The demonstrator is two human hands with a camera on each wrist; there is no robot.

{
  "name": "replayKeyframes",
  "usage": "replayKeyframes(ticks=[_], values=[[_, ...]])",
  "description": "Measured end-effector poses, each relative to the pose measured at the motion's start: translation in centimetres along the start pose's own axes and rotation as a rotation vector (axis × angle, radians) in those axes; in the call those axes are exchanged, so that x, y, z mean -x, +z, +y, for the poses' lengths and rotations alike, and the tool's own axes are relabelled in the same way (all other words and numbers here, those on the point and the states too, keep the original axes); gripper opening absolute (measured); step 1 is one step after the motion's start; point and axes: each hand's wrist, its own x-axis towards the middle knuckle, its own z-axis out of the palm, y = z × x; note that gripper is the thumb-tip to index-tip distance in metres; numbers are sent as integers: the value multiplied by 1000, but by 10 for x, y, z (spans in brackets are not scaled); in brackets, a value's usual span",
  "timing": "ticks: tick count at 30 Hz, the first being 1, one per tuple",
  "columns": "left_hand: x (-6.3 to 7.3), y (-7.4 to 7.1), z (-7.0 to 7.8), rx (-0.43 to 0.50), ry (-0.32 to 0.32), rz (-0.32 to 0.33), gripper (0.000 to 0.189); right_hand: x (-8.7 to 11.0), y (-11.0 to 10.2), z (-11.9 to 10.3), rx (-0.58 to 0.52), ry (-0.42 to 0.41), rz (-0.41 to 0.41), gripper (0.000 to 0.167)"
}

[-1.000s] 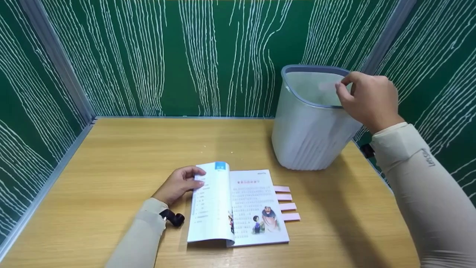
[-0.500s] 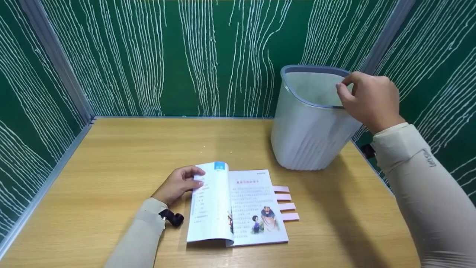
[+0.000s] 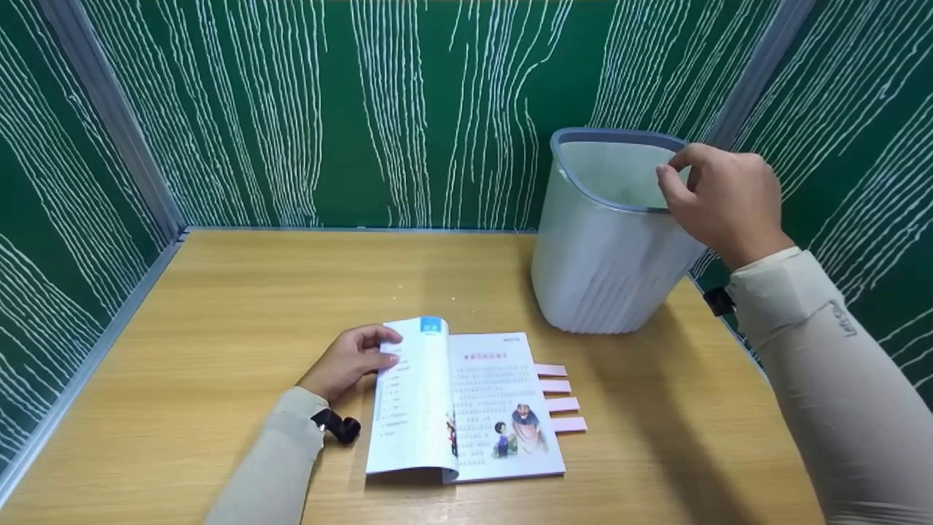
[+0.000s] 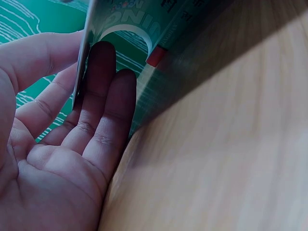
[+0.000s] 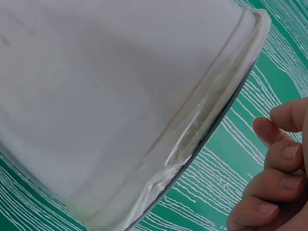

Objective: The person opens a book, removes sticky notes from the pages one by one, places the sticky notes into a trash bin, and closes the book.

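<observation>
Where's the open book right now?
In the head view, the open illustrated book lies low, near the middle, on the table, with the left hand holding its left edge.

Open book [image 3: 503, 383]: smooth paper pages, at left hand [image 3: 350, 362].
Book cover [image 4: 129, 17]: glossy.
Page tabs [image 3: 557, 386]: matt pink paper.
Waste bin [image 3: 605, 255]: smooth plastic, ribbed low, by right hand [image 3: 729, 200].
Bin liner [image 5: 156, 183]: crinkled, shiny film.
Table [image 3: 255, 292]: wood grain, soft sheen.
Sleeves [image 3: 838, 379]: matt cloth.

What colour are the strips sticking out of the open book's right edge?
Pale pink, all four strips; they show best in the head view.
</observation>
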Motion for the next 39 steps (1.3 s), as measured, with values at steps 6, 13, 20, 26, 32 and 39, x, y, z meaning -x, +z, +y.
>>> replayKeyframes(ticks=[6, 13, 20, 26, 32, 39], values=[[0, 0, 1, -1, -7, 0, 40, 11, 2, -8, -36, -45, 22, 46], [0, 1, 2, 15, -26, 21, 40, 25, 10, -17, -88, -109, 77, 41], [0, 0, 1, -16, -37, 26, 40, 41, 23, -23, -168, -127, 107, 36], [0, 0, 2, -15, -18, 9, 40, 57, 38, -24, -213, -163, 133, 27], [0, 0, 3, 3, -1, 15, 40, 73, 56, -24, -283, -180, 162, 16], [0, 1, 2, 4, -10, 15, 40, 96, 73, -33, -355, -215, 143, 13]])
